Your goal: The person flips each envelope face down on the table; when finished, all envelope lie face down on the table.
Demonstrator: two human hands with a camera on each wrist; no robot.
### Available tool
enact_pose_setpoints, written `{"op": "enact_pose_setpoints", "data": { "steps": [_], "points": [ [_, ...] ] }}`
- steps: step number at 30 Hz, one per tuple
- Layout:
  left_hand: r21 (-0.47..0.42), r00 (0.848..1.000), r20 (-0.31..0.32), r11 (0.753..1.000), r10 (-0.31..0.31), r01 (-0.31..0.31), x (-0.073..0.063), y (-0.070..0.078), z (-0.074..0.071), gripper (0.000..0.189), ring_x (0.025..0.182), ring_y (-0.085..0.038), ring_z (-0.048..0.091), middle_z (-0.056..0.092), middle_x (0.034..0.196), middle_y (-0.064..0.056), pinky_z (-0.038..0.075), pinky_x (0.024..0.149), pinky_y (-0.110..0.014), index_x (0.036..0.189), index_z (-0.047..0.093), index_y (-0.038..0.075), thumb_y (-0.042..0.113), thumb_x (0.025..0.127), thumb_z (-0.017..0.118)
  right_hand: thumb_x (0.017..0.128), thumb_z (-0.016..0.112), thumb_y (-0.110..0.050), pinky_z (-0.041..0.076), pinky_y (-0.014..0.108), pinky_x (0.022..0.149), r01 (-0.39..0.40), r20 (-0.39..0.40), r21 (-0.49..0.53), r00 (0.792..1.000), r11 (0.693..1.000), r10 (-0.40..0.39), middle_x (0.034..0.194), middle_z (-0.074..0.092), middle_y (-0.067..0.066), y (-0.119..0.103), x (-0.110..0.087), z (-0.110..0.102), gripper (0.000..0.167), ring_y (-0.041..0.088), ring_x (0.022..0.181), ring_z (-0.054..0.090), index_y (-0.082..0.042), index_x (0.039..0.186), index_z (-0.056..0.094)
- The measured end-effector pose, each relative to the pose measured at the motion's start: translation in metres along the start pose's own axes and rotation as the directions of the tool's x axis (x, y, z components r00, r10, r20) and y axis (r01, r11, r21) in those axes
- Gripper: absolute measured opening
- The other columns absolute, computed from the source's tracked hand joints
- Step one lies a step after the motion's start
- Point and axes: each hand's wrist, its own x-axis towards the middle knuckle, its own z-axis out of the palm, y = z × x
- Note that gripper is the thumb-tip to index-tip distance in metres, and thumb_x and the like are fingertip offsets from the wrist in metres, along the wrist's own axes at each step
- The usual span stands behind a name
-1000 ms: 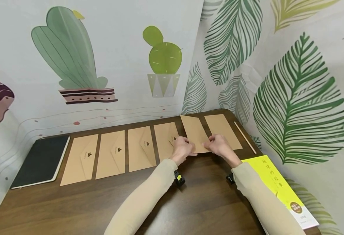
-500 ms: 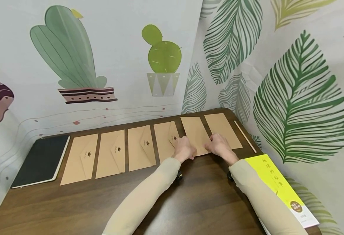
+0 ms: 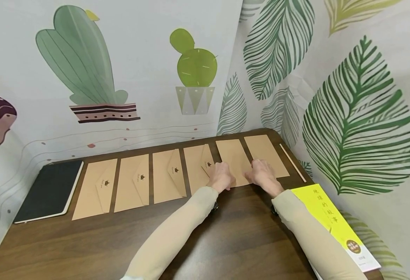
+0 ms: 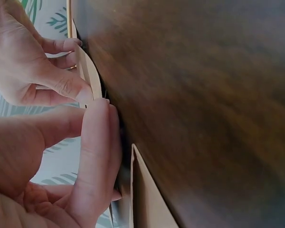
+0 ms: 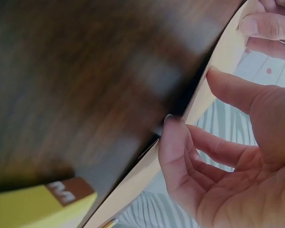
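Observation:
Kraft-paper envelopes lie in a row along the back of the table. With its thumb and fingers, my left hand grips the near left part of a plain-faced envelope, second from the right. At that envelope's near right corner is my right hand. The right thumb touches the paper and the curled fingers meet the edge, close to the rightmost envelope. The held envelope's near edge bows slightly in the left wrist view. Just left of my left hand lies an envelope with a crown print.
More crown-printed envelopes, such as the leftmost envelope, continue leftward to a black notebook. A thin wooden stick lies along the right side. A yellow book sits beside my right forearm. Patterned cloth walls stand behind.
The envelope between my hands has come down from a slightly raised tilt to lie nearly flat in the row. Both hands have lowered slightly with it and stay at its near edge.

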Motion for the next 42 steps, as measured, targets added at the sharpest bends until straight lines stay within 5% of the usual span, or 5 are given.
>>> {"op": "enact_pose_setpoints", "data": {
  "steps": [17, 26, 30, 35, 42],
  "points": [
    [0.047, 0.998, -0.036, 0.997, 0.056, -0.054, -0.002, -0.004, -0.001, 0.018, 0.034, -0.011, 0.062, 0.062, 0.042, 0.002, 0.050, 0.039, -0.023, 0.069, 0.070, 0.007, 0.009, 0.086, 0.076, 0.091, 0.079, -0.035, 0.048, 0.043, 0.056, -0.009, 0.015, -0.043, 1.000, 0.999, 0.010, 0.084, 0.064, 0.011, -0.009, -0.005, -0.002, 0.032, 0.029, 0.070, 0.058, -0.007, 0.080, 0.066],
    [-0.157, 0.996, -0.065, 0.985, 0.067, -0.076, -0.056, 0.009, -0.037, 0.026, 0.038, -0.016, 0.062, 0.063, 0.045, -0.004, 0.039, 0.038, -0.023, 0.073, 0.068, 0.003, 0.010, 0.098, 0.069, 0.095, 0.077, -0.036, 0.058, 0.044, 0.069, 0.103, -0.087, 0.067, 0.991, 0.992, -0.097, 0.109, 0.076, 0.020, -0.042, -0.039, -0.009, 0.040, 0.031, 0.086, 0.068, -0.001, 0.114, 0.075],
    [-0.145, 0.982, -0.130, 0.977, 0.136, -0.154, -0.055, -0.010, -0.031, 0.020, 0.037, -0.010, 0.060, 0.063, 0.047, 0.001, 0.044, 0.041, -0.023, 0.101, 0.078, -0.002, 0.017, 0.101, 0.072, 0.097, 0.078, -0.035, 0.062, 0.048, 0.079, 0.202, -0.128, 0.121, 0.974, 0.972, -0.186, 0.111, 0.080, 0.020, -0.047, -0.035, 0.009, 0.048, 0.034, 0.095, 0.075, 0.001, 0.128, 0.074],
    [-0.170, 0.973, -0.172, 0.968, 0.154, -0.183, -0.058, -0.028, -0.033, 0.039, 0.041, -0.009, 0.064, 0.067, 0.050, 0.003, 0.055, 0.054, -0.022, 0.133, 0.071, -0.006, 0.018, 0.101, 0.071, 0.100, 0.075, -0.028, 0.062, 0.044, 0.082, 0.263, -0.099, 0.174, 0.963, 0.949, -0.249, 0.092, 0.078, 0.008, -0.075, -0.058, -0.001, 0.043, 0.025, 0.085, 0.072, 0.005, 0.127, 0.072],
    [-0.255, 0.969, -0.207, 0.949, 0.132, -0.183, -0.086, -0.036, -0.057, 0.038, 0.043, -0.009, 0.066, 0.071, 0.056, -0.001, 0.053, 0.047, -0.026, 0.129, 0.073, -0.007, 0.015, 0.098, 0.071, 0.095, 0.081, -0.025, 0.052, 0.036, 0.064, 0.288, -0.076, 0.163, 0.957, 0.944, -0.279, 0.073, 0.065, 0.003, -0.104, -0.069, 0.006, 0.025, 0.019, 0.068, 0.060, -0.001, 0.099, 0.073]
  ]
}}
